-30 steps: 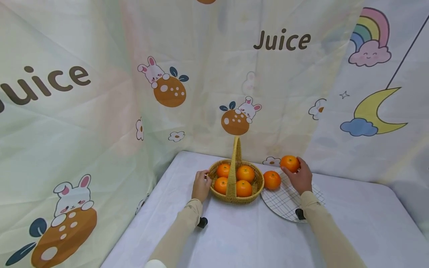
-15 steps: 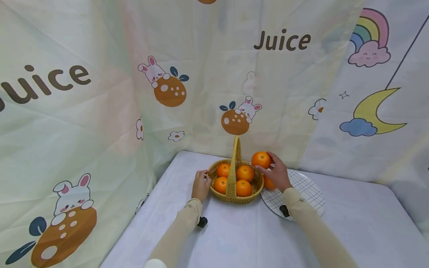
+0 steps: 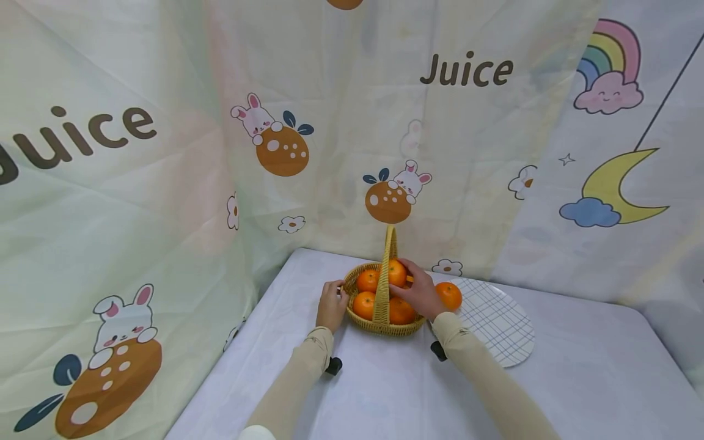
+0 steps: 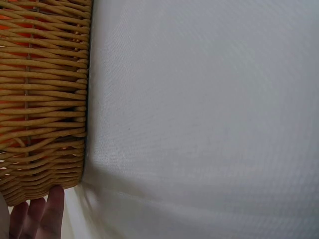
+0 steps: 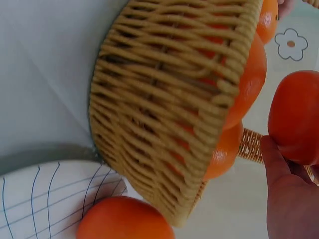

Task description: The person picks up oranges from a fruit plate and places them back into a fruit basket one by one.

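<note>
A woven wicker basket with a tall handle holds several oranges, among them one at its front left. My left hand grips the basket's left rim; its fingers lie against the outer weave in the left wrist view. Over the basket's right half, close behind the handle, my right hand holds another orange between thumb and fingers. The right wrist view shows this held orange above the rim, apart from the fruit inside. My right hand partly hides the oranges beneath it.
Right of the basket lies a round white plate with a grid pattern, and one orange sits at its left side. A white cloth covers the table. Printed curtains stand close behind and to the left.
My right hand has carried its orange left from above the plate to over the basket, uncovering the plate. My left hand has stayed at the basket's rim.
</note>
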Demonstrator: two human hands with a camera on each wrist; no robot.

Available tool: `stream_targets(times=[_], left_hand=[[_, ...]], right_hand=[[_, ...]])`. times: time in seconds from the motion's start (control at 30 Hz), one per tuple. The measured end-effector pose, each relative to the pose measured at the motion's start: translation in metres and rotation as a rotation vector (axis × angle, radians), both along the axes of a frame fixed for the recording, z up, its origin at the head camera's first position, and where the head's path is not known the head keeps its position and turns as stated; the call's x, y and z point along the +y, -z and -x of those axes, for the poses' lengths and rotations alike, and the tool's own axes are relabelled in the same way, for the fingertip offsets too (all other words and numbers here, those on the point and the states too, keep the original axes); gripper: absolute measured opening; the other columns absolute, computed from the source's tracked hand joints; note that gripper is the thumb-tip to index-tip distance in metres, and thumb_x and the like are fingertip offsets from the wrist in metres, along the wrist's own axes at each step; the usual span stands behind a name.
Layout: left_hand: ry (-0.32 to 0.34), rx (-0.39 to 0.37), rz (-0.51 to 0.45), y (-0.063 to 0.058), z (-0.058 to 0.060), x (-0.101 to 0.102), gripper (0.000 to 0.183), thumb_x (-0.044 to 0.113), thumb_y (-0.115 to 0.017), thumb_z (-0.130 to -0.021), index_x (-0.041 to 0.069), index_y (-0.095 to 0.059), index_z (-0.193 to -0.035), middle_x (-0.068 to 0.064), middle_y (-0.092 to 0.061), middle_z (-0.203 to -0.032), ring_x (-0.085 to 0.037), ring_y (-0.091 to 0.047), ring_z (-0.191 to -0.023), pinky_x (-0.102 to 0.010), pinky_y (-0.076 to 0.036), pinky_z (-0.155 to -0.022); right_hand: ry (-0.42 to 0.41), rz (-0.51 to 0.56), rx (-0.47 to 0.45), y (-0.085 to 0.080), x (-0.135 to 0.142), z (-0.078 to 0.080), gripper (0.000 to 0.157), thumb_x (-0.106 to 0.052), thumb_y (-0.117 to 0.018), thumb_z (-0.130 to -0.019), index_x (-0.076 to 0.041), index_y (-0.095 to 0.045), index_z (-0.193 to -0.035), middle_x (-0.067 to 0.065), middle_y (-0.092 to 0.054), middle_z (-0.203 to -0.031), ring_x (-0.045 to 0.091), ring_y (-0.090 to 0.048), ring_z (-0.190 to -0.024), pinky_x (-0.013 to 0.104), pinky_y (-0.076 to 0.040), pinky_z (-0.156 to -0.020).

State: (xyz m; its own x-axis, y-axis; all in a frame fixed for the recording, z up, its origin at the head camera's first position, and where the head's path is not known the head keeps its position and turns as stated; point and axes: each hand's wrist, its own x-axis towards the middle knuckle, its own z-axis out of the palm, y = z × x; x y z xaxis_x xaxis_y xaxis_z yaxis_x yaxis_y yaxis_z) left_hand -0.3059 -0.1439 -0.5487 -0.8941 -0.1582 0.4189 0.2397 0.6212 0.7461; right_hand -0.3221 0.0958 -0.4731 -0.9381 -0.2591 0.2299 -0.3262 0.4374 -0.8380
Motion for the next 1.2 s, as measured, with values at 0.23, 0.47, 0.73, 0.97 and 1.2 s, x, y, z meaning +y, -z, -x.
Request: stream_targets(times=[0.23, 0.47, 0.73, 0.97, 1.2], left_hand=[[0.006, 0.014, 0.009, 0.004, 0.002, 0.0, 0.029, 0.005, -0.055, -0.094, 0.003, -0.059, -0.123, -0.012, -0.053, -0.117, -0.024, -0.058, -0.098, -0.037, -0.051, -0.079], [0.002, 0.004, 0.005, 0.004, 0.002, 0.001, 0.029, 0.006, -0.055, -0.094, 0.005, -0.059, -0.123, -0.011, -0.053, -0.118, -0.023, -0.058, -0.099, -0.036, -0.052, -0.079], [-0.004, 0.018, 0.02, 0.001, 0.002, 0.002, 0.029, 0.004, -0.056, -0.094, 0.003, -0.059, -0.123, -0.012, -0.053, -0.117, -0.024, -0.059, -0.099, -0.036, -0.052, -0.081], [-0.007, 0.013, 0.012, -0.002, 0.0, 0.003, 0.029, 0.004, -0.055, -0.094, 0.001, -0.059, -0.123, -0.013, -0.053, -0.117, -0.024, -0.059, -0.098, -0.037, -0.052, -0.079], [-0.012, -0.005, 0.001, -0.001, 0.0, 0.002, 0.029, 0.005, -0.056, -0.094, 0.002, -0.059, -0.123, -0.012, -0.053, -0.117, -0.024, -0.059, -0.099, -0.038, -0.051, -0.08]], right_hand=[[0.012, -0.013, -0.021, 0.007, -0.006, 0.0, 0.074, -0.021, -0.078, -0.084, -0.017, -0.04, -0.147, 0.007, -0.047, -0.143, 0.029, -0.049, -0.126, 0.046, -0.044, -0.1], [0.042, -0.087, 0.04, 0.011, -0.008, -0.003, 0.071, -0.019, -0.079, -0.083, -0.012, -0.044, -0.145, 0.009, -0.049, -0.142, 0.03, -0.049, -0.125, 0.047, -0.043, -0.101], [0.064, -0.127, 0.081, 0.012, -0.01, -0.006, 0.072, -0.02, -0.081, -0.08, -0.011, -0.047, -0.142, 0.007, -0.051, -0.138, 0.029, -0.05, -0.122, 0.048, -0.043, -0.101], [0.048, -0.154, 0.123, 0.016, -0.009, -0.004, 0.07, -0.019, -0.083, -0.078, -0.012, -0.051, -0.14, 0.007, -0.051, -0.139, 0.029, -0.05, -0.123, 0.048, -0.043, -0.102], [0.044, -0.194, 0.147, 0.019, -0.01, -0.001, 0.066, -0.021, -0.08, -0.081, -0.013, -0.052, -0.14, 0.006, -0.052, -0.138, 0.028, -0.05, -0.123, 0.046, -0.042, -0.102]])
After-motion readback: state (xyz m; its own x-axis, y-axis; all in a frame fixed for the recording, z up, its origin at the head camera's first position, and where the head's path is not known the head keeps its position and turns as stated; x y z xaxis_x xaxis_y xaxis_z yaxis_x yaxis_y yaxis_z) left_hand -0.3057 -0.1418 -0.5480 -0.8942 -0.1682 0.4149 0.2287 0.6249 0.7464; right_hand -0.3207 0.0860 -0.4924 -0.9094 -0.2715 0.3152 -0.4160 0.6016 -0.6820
